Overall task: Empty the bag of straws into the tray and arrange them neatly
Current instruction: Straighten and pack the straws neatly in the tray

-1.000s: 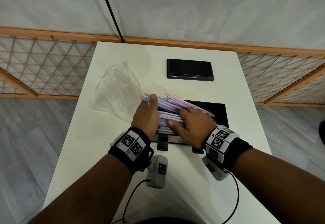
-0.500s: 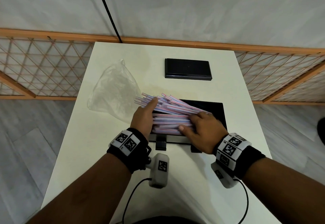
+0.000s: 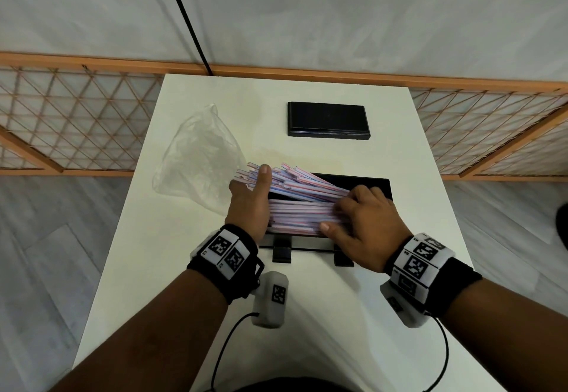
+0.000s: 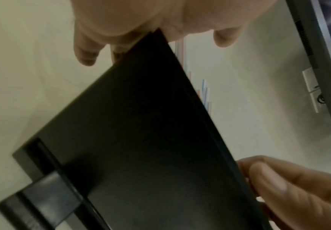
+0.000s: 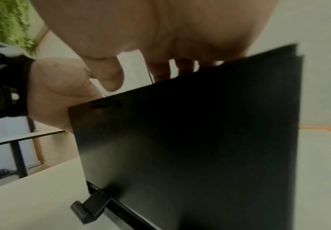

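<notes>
A bundle of pink-and-blue striped straws lies in the black tray at the table's middle. The upper straws fan out and stick past the tray's left end. My left hand stands flat against their left ends with straight fingers. My right hand lies over the bundle's right part, fingers curled over the top and thumb on the near side. The empty clear bag lies to the left. The left wrist view shows the tray's dark outer wall and a few straws above it.
A flat black box sits at the back of the white table. The tray rests on two small black feet near me. A wooden lattice fence runs behind the table, and floor lies on both sides.
My right hand has slid to the right along the straws. My left hand has stayed at the left ends, and the upper straws now fan out further to the left.
</notes>
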`<state>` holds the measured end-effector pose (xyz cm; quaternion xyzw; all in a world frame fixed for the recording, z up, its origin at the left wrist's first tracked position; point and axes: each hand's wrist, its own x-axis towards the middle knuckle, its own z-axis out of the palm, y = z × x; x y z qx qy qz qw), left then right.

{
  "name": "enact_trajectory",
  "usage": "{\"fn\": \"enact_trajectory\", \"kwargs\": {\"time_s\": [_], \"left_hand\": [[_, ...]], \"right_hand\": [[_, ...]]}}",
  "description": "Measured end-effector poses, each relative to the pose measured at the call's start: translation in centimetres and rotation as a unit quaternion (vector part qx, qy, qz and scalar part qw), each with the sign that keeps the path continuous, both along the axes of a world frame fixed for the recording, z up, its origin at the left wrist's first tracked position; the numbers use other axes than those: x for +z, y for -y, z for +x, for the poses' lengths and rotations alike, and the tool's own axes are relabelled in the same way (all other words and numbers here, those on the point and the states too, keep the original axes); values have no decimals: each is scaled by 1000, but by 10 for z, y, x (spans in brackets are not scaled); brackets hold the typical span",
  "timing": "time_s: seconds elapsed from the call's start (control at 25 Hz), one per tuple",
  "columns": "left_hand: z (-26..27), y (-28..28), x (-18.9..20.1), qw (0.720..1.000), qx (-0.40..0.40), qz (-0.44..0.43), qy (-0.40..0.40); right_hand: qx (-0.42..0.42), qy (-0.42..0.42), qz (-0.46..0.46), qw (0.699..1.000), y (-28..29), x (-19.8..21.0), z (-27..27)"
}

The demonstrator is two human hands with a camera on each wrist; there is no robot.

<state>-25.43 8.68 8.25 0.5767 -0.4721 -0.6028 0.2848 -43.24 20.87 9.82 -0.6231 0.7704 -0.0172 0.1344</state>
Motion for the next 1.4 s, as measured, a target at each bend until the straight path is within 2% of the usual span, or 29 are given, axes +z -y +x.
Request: {"fn": "enact_trajectory", "kwargs": {"time_s": [0.08,0.16,0.24,0.32,0.48,0.6,0.72,0.84,0.92,1.04,1.12,1.28,1.4], "left_hand": [[-2,-1,-4,1000,8,16,0],[-4,-6,-5,999,-3,34,9],[-5,-8,-5,999,-8,49,23],[-5,-7,-6,998,-8,51,41],[-4,-8,-9,996,-12,62,56],[-4,-9,-7,997,-9,64,51],[-5,-10,-5,997,-7,66,30],[-5,-12,-4,998,-10,49,40],[-2,-12,-3,998,-15,50,45],[1,-11,-3,998,0,52,19],[2,-7,-8,998,19,58,3],[-4,-4,-14,997,27,42,-53],[-6,-4,-14,998,26,23,-57]], "right_hand": [[47,45,-17,998,-3,-2,-3],[76,41,54,995,-2,-7,3],[45,-11,124,991,1,-10,9],[24,-24,152,988,9,-13,13],[28,42,152,987,23,-9,14],[23,43,145,988,24,-1,15],[5,110,180,978,32,-3,20],[4,120,173,978,36,-6,18],[7,96,167,981,31,-3,16],[22,-14,65,998,18,6,13],[9,-47,18,999,14,7,10],[-17,-51,119,991,11,3,4],[-23,-39,121,992,10,0,3]]}}
